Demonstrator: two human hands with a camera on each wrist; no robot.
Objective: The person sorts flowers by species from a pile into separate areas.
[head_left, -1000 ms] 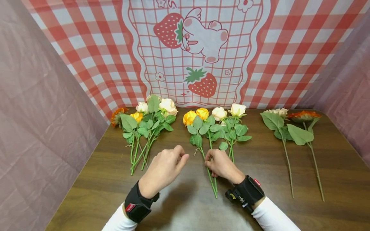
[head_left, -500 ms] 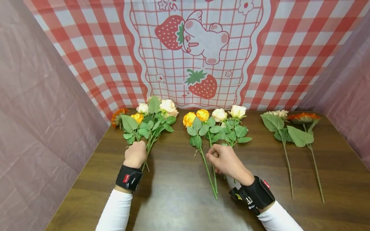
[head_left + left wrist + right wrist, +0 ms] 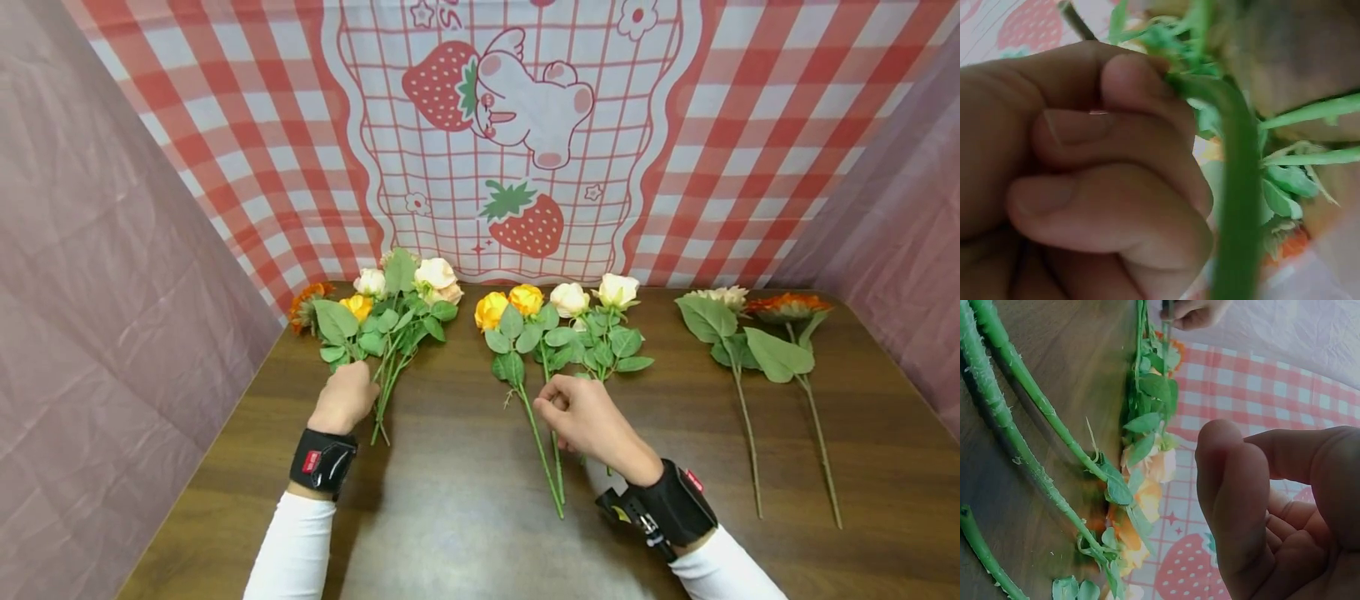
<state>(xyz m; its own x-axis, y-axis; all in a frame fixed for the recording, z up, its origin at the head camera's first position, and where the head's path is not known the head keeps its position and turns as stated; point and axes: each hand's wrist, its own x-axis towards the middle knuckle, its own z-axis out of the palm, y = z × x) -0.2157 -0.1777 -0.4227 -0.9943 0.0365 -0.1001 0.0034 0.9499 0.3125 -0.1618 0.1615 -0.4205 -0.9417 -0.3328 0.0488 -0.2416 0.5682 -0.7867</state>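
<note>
My left hand [image 3: 345,398] is over the stems of the left flower bunch [image 3: 397,329], which has cream roses, a yellow rose [image 3: 356,306] and an orange-red flower [image 3: 306,307]. In the left wrist view its curled thumb and fingers pinch a green flower stem [image 3: 1238,187]; which bloom it belongs to is hidden. My right hand [image 3: 585,421] hovers above the middle stems, fingers loosely curled. Nothing shows between its fingertips in the right wrist view. Beneath and beside it lie two yellow roses [image 3: 491,308] and two cream roses [image 3: 618,292], blooms toward the curtain.
On the right of the wooden table [image 3: 450,517] lie a cream flower [image 3: 723,294] and an orange flower [image 3: 787,307], on long stems. A checked strawberry-print cloth [image 3: 525,150] hangs behind the table. Pale drapes [image 3: 135,292] stand along the sides.
My left hand has moved from the middle over to the left bunch and taken hold of a stem, then shifted slightly left. My right hand has lifted and drawn a little rightward off the middle stems.
</note>
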